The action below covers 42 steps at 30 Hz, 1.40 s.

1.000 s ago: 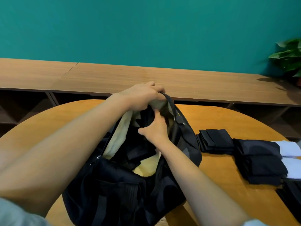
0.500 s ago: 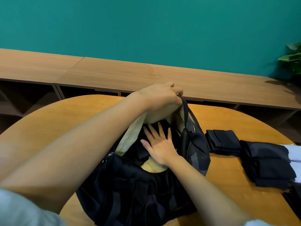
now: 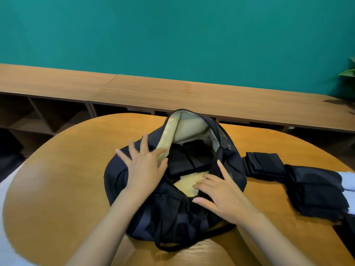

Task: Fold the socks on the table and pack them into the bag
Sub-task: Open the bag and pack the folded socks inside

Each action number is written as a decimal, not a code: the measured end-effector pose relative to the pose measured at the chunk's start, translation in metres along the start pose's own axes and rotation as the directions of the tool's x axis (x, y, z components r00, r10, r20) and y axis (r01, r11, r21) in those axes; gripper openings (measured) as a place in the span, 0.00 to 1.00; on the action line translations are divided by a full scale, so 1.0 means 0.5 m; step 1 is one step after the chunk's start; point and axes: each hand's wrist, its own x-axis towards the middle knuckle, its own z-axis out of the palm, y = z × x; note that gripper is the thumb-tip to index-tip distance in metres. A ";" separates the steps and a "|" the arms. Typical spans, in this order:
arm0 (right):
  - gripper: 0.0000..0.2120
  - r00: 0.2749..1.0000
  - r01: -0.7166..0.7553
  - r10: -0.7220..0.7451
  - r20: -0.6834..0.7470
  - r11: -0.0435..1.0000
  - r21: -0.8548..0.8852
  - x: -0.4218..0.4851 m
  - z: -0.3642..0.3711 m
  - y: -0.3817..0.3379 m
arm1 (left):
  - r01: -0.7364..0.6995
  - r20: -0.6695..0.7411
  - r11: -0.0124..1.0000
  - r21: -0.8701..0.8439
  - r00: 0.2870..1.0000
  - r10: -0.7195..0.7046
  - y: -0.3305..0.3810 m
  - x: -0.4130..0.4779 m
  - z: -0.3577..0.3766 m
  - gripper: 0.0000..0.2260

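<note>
The black bag (image 3: 172, 214) is sitting open on the bench (image 3: 67, 179). The left hand (image 3: 143, 167) is lying flat on its left side, fingers spread. The right hand (image 3: 221, 192) is lying flat and spread on its near edge. Folded socks (image 3: 188, 160) are lying inside, and more black socks (image 3: 263, 166) are lying just beside it.

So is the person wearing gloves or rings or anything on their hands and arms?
No gloves. The left hand and right hand are bare, with no rings, watch or bracelet that I can see. The left arm and right arm are bare too, with no sleeve showing before the picture's bottom edge.
</note>
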 end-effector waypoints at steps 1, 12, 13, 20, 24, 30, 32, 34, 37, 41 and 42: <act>0.32 1.000 0.013 -0.013 0.007 1.000 0.000 -0.016 0.006 -0.001 | 0.080 -0.002 0.996 0.051 0.997 -0.080 -0.008 -0.037 0.015 0.18; 0.23 0.969 -0.022 0.029 -0.245 0.999 0.031 -0.108 0.053 -0.048 | 0.148 0.202 0.987 -0.064 0.970 -0.133 -0.016 -0.112 0.099 0.33; 0.23 0.967 -0.030 0.036 -0.253 0.999 0.027 -0.118 0.052 -0.050 | 0.128 0.210 0.989 -0.067 0.971 -0.112 -0.011 -0.108 0.101 0.32; 0.23 0.960 -0.055 0.056 -0.276 0.998 0.011 -0.154 0.052 -0.066 | -0.051 0.298 0.993 -0.107 0.951 0.081 0.002 -0.051 0.115 0.31; 0.24 0.963 -0.051 0.060 -0.264 0.998 0.041 -0.158 0.049 -0.065 | -0.158 0.289 0.981 -0.114 0.939 0.184 0.014 -0.020 0.100 0.27; 0.22 0.970 -0.044 0.048 -0.237 0.999 0.024 -0.157 0.044 -0.042 | -0.718 0.209 0.690 0.092 0.692 0.691 0.041 -0.089 0.073 0.27; 0.23 0.972 -0.051 0.058 -0.226 0.998 0.033 -0.160 0.049 -0.033 | -0.688 0.154 0.693 0.215 0.725 0.671 0.001 -0.110 0.061 0.29; 0.23 0.972 -0.076 0.090 -0.216 0.995 0.071 -0.166 0.058 -0.026 | -0.597 -0.027 0.748 0.291 0.776 0.630 -0.052 -0.129 0.043 0.27; 0.26 0.975 -0.070 0.088 -0.203 0.993 0.094 -0.161 0.067 -0.025 | -0.473 -0.167 0.821 0.319 0.825 0.540 -0.092 -0.158 0.030 0.26; 0.26 0.943 0.009 0.019 -0.333 0.997 0.083 -0.100 0.028 -0.019 | -0.333 -0.296 0.893 0.303 0.857 0.421 -0.065 -0.156 0.033 0.19; 0.23 0.913 0.032 -0.002 -0.407 0.997 0.066 -0.076 0.012 -0.014 | -0.348 -0.346 0.899 0.266 0.836 0.426 -0.052 -0.148 0.029 0.13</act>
